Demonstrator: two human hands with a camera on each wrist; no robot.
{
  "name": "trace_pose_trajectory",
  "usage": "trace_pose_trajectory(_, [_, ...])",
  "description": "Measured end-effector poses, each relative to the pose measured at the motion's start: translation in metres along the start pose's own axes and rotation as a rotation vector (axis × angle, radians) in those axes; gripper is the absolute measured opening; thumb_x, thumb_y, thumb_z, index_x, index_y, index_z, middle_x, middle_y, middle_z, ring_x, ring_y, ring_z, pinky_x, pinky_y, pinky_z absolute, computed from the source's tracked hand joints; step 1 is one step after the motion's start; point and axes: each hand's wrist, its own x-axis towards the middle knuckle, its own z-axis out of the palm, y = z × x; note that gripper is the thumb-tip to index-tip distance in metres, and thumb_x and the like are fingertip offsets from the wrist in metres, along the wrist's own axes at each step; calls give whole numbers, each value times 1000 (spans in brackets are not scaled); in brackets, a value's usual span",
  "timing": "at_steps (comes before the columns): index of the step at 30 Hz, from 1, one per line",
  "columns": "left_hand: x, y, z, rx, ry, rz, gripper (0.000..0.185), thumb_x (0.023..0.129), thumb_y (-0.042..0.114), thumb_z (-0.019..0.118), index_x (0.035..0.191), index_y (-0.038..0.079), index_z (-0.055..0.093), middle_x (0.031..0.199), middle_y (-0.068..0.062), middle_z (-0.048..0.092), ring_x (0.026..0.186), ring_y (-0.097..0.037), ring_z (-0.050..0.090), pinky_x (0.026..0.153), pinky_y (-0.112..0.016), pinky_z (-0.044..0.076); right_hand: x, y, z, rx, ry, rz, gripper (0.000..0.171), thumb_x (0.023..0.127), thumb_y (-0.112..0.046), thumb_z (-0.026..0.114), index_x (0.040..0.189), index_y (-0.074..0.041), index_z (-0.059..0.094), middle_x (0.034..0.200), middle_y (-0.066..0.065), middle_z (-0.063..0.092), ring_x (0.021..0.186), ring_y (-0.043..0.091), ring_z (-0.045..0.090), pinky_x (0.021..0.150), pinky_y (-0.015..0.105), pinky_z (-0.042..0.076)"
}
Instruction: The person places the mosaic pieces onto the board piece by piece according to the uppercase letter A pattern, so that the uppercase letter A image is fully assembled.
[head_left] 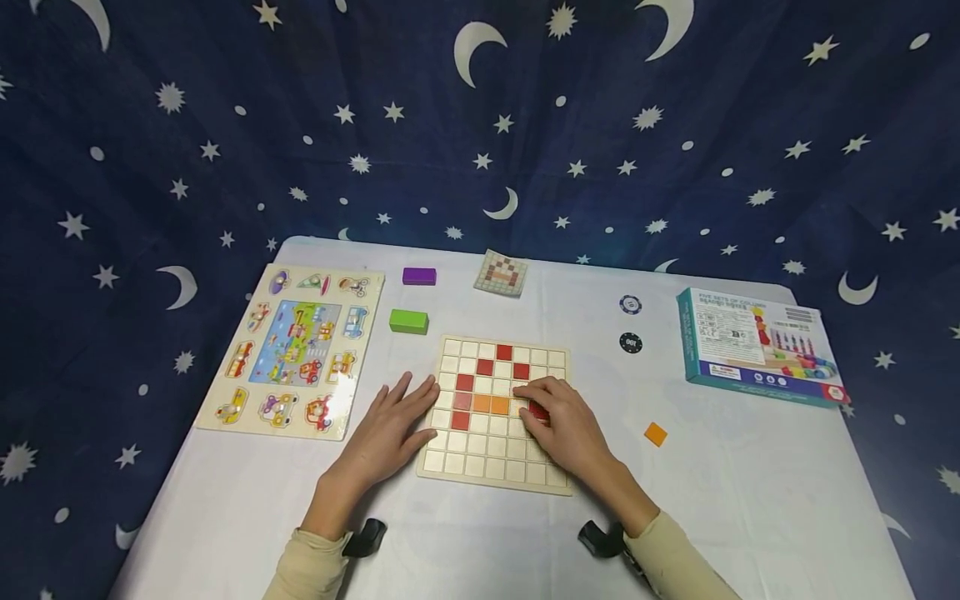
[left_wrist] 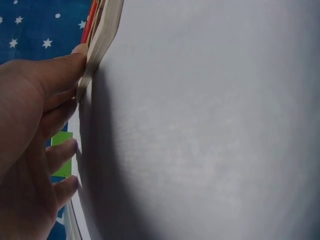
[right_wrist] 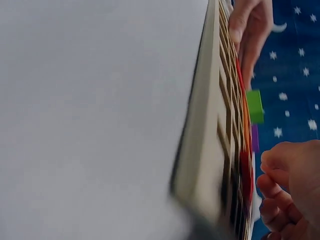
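Right hand (head_left: 564,421) pinching a red tile (head_left: 537,410) flat on the grid board (head_left: 495,467) — left hand (head_left: 390,429), fingers straight, against its left edge.

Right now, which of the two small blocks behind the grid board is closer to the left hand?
The green block is closer to the left hand. The purple block lies farther back on the table, beyond the green one.

On my head view the white cloth-covered tabletop (head_left: 750,500) is evenly and brightly lit, edges bowed by the wide lens. Both wrist views are soft (the right badly blurred), and a broad shadow falls beside my left hand (left_wrist: 30,150).
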Motion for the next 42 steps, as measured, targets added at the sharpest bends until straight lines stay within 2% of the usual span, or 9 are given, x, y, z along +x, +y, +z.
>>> trace_pose_trajectory(6, [1,1,-1,5,2,1,68,100,35,74,159,12,51,170,-4,45,164,-40,29,132,-67,23,-30,32,-27,-63,34,113,33,93,-14,81,126,-12,78,117,5,74,101,21,64,81,40,51])
trace_pose_trajectory(11, [0,3,-1,-1,7,6,68,99,34,75,159,11,51,169,-5,46,163,-42,30,132,-68,24,-60,62,-53,-120,111,156,34,89,-8,84,123,-9,79,113,9,74,95,22,63,78,42,49])
trace_pose_trajectory(14, [-1,2,-1,-5,15,10,68,99,33,75,159,11,51,169,-7,47,162,-43,31,131,-68,25,-75,75,-69,-158,136,220,36,87,-8,85,122,-8,78,114,14,73,97,29,65,81,48,51])
trace_pose_trajectory(18, [-2,2,-1,-8,17,10,67,99,32,75,159,11,52,168,-7,47,162,-43,32,131,-68,25,-89,86,-85,-210,109,326,40,85,-11,87,123,-5,77,116,21,71,106,40,65,89,60,53])
trace_pose_trajectory(22, [-1,1,-2,-7,2,-3,68,100,33,75,159,12,51,169,-6,46,164,-41,29,132,-67,23,-94,90,-90,-244,69,374,39,86,-15,87,123,-4,77,114,22,72,104,42,67,88,62,55])
trace_pose_trajectory(26, [0,2,-1,-5,-11,-4,69,100,35,74,160,12,50,170,-5,44,164,-40,28,133,-67,22,-92,89,-87,-251,68,358,36,86,-15,87,120,-6,79,109,18,74,93,35,67,80,54,55])
trace_pose_trajectory(34, [1,1,0,5,-8,-7,69,100,36,74,160,13,50,170,-4,45,164,-39,28,133,-67,23,-70,69,-66,-209,62,253,34,85,-16,89,116,-8,81,104,10,75,81,19,56,70,34,44])
trace_pose_trajectory(37, [0,1,0,-2,-4,-8,69,100,35,75,160,13,50,170,-4,45,164,-40,29,132,-67,23,-59,58,-53,-176,44,206,34,85,-17,90,117,-9,80,103,6,74,82,16,55,70,32,43])
trace_pose_trajectory(42, [0,1,-1,0,-7,-6,69,100,35,74,160,13,50,170,-4,45,164,-40,28,132,-67,23,-39,35,-30,-105,0,106,36,86,-19,89,120,-10,80,106,2,74,92,16,63,76,36,52])
